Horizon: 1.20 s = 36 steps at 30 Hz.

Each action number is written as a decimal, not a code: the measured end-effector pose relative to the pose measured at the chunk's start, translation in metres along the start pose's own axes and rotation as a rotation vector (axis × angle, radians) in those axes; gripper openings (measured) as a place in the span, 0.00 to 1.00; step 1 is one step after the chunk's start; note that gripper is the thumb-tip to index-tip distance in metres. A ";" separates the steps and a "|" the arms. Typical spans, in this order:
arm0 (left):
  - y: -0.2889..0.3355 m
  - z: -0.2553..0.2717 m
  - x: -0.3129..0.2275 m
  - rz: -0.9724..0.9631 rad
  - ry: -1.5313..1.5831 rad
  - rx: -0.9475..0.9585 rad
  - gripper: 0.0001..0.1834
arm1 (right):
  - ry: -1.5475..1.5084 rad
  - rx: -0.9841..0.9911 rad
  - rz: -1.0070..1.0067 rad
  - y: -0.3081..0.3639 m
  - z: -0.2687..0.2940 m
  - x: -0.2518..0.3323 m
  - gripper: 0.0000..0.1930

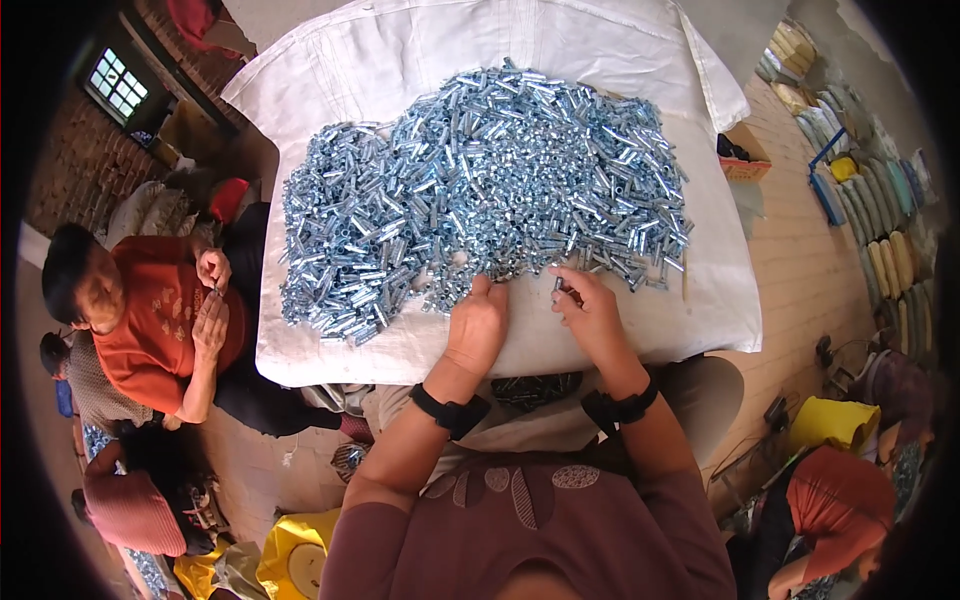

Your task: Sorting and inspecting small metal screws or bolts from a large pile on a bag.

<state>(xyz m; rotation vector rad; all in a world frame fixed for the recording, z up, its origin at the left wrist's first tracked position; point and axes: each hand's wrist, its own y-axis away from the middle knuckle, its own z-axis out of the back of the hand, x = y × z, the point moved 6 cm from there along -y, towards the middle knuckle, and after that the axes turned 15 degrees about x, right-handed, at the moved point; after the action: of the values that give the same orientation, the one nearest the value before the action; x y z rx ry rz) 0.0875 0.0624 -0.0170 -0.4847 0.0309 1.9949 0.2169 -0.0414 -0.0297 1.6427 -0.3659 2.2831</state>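
A broad heap of small shiny metal sleeves point(370, 210) covers much of the white cloth point(640, 335) on the table before me. Shorter nut-like metal pieces point(520, 190) lie through its middle and down to its near edge. At that edge my left hand point(478, 328) is closed, fingertips against the pieces; whatever it may hold is hidden. Just to its right, my right hand point(594, 312) pinches a small metal sleeve point(558, 285) between thumb and fingers, slightly above the cloth. Both wrists wear dark bands.
A person in an orange shirt point(165, 320) sits close by the table's left side, hands raised together. Other people work at lower left and lower right point(835, 510). Yellow bags point(300, 555) stand on the floor. Filled sacks point(880, 200) line the right wall, with a cardboard box point(745, 155) nearer.
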 end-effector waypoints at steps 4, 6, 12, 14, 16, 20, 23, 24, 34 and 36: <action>0.001 -0.003 -0.005 0.013 -0.135 0.073 0.04 | -0.177 0.015 -0.064 0.006 0.001 -0.007 0.11; 0.006 0.005 -0.003 0.089 -0.031 0.000 0.06 | -0.226 0.009 -0.076 0.010 0.000 -0.014 0.08; 0.021 0.007 0.007 0.145 0.601 -0.044 0.07 | -0.312 -0.039 -0.103 0.021 -0.001 -0.006 0.08; 0.025 -0.001 0.008 0.154 0.979 -0.012 0.06 | -0.358 -0.034 -0.137 0.027 -0.004 0.006 0.09; 0.026 0.002 0.001 0.149 1.361 0.035 0.05 | -0.403 -0.045 -0.174 0.035 -0.007 0.007 0.09; 0.044 0.004 -0.020 0.382 1.840 0.275 0.02 | -0.487 -0.073 -0.153 0.049 -0.021 0.013 0.11; 0.053 0.006 -0.029 0.379 1.884 0.263 0.04 | -0.560 -0.095 -0.165 0.056 -0.029 0.020 0.10; 0.056 0.006 -0.031 0.377 1.882 0.267 0.05 | -0.593 -0.105 -0.187 0.058 -0.031 0.020 0.10; 0.065 0.016 -0.035 0.263 1.831 0.174 0.06 | -0.688 -0.071 -0.154 0.065 -0.037 0.026 0.12; 0.065 0.016 -0.035 0.232 1.770 0.150 0.06 | -0.672 -0.057 -0.152 0.066 -0.038 0.027 0.13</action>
<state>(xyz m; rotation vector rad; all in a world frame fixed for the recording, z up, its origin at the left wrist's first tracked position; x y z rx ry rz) 0.0388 0.0063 -0.0021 -2.0009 1.3179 1.1349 0.1505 -0.0855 -0.0180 2.2819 -0.4241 1.5433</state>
